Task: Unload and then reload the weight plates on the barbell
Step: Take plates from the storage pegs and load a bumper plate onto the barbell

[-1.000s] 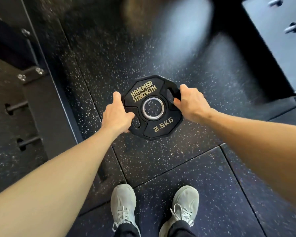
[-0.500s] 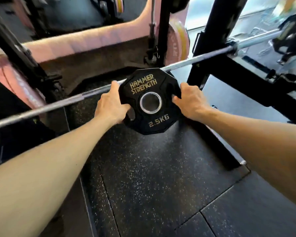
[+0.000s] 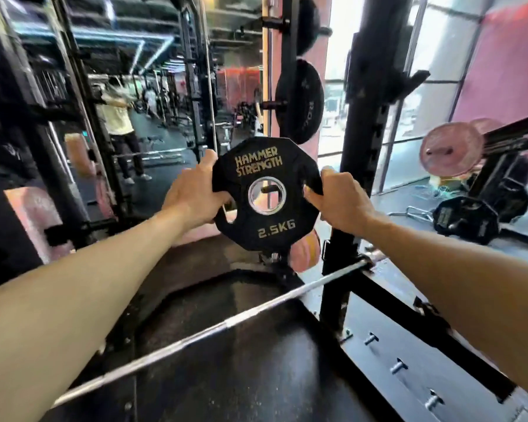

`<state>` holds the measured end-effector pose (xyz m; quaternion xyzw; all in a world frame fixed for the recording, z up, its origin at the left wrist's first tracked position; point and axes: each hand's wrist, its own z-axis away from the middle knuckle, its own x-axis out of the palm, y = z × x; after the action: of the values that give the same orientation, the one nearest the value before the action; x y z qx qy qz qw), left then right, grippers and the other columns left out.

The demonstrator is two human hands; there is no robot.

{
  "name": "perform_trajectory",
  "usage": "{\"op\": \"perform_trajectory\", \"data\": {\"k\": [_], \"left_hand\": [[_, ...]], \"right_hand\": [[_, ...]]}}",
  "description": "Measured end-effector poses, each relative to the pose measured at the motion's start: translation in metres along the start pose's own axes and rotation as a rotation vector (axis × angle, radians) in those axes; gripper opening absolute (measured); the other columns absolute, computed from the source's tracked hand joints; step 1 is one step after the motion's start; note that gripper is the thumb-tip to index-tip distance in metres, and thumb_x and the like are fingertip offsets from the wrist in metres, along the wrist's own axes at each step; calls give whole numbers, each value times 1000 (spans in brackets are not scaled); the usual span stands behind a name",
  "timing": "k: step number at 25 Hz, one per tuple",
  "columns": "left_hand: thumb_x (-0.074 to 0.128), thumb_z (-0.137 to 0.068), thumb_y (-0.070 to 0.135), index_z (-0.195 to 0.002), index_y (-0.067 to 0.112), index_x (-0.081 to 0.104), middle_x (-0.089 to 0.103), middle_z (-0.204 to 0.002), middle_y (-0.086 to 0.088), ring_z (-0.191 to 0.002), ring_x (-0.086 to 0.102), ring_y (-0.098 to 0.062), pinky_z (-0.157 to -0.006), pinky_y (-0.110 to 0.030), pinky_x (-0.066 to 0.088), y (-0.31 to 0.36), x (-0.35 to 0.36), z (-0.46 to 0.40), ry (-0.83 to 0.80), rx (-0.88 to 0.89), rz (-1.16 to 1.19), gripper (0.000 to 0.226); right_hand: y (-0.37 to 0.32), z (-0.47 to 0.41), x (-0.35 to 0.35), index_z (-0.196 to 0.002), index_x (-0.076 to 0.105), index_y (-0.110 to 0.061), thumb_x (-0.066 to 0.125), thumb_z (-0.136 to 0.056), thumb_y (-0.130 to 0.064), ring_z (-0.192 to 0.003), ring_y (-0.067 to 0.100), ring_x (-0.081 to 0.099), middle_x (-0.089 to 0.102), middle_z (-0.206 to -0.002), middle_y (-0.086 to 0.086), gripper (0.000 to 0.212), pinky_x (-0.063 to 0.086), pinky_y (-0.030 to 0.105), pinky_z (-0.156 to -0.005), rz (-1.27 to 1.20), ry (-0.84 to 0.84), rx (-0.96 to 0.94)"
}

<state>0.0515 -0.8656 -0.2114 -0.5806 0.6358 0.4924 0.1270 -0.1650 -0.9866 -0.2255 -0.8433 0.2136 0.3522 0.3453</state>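
Both hands (image 3: pixel 195 193) (image 3: pixel 339 202) on upright plate (image 3: pixel 267 193), face toward camera

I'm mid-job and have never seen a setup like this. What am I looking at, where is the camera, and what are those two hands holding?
The view comes from a camera worn on the person's head, looking forward and down along both bare arms. There is no machine, only a person in a gym. The left hand and right hand grip opposite edges of a black rubber many-sided weight plate marked HAMMER STRENGTH 2.5KG, held up in the air. Below it a long silver steel barbell runs diagonally above the black speckled rubber floor, beside a black steel rack upright. Larger black round plates hang stored behind.
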Motion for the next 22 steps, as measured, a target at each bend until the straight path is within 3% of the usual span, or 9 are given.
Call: {"op": "perform_trajectory", "data": {"k": [5,7,9,11,14,16,20,22], "left_hand": [[70,-83,18,-109,18,39,57,-77,-1,-76,60,-31,-63,-36,46,78,-128,-47,138,161,-33,40],[70,-84,18,-121,14,42,61,-86,-3,-77,60,-29,-61,-33,45,107,-179,-59,191,216,-47,46],[71,-84,21,-130,14,40,65,-100,-7,-81,63,-30,-68,-36,51,128,-220,-66,233,239,-68,56],[71,-84,23,-130,16,40,65,-104,-9,-78,62,-29,-67,-37,52,140,-248,-67,270,244,-89,56],[72,-83,20,-119,17,42,63,-98,-5,-66,57,-18,-53,-27,40,146,-272,-58,282,276,-122,46],[72,-83,18,-111,19,41,62,-95,-3,-63,55,-10,-50,-25,40,146,-280,-49,263,284,-133,41],[73,-82,20,-121,16,42,65,-103,-9,-72,63,-23,-67,-39,57,144,-293,-28,215,297,-127,50],[73,-83,21,-128,14,42,63,-98,-6,-68,60,-20,-67,-34,53,146,-302,-19,225,318,-115,55]], "right_hand": [[-74,-53,-115,-93,52,-4,54,-95,-42,-69,35,68,68,-82,14,38,56,45,-68,-16,153,-71],[-105,-72,-161,-98,54,-5,57,-94,-36,-76,35,67,67,-88,13,32,54,41,-70,17,212,-111],[-131,-83,-199,-101,54,-6,59,-94,-34,-79,34,64,64,-89,12,29,48,35,-67,29,259,-140],[-150,-87,-223,-103,55,-6,59,-95,-33,-76,30,60,62,-87,10,28,43,32,-65,31,279,-163],[-166,-79,-235,-101,58,-5,59,-94,-30,-75,29,64,68,-87,13,27,48,32,-64,21,273,-187],[-172,-68,-235,-102,59,-4,58,-94,-30,-75,30,65,68,-87,14,27,51,34,-65,43,268,-199],[-187,-42,-242,-102,60,-6,58,-94,-32,-78,32,66,68,-88,13,27,56,40,-70,77,276,-165],[-199,-25,-251,-99,59,-7,59,-94,-33,-79,31,66,67,-88,12,27,56,42,-72,97,296,-157]]}}
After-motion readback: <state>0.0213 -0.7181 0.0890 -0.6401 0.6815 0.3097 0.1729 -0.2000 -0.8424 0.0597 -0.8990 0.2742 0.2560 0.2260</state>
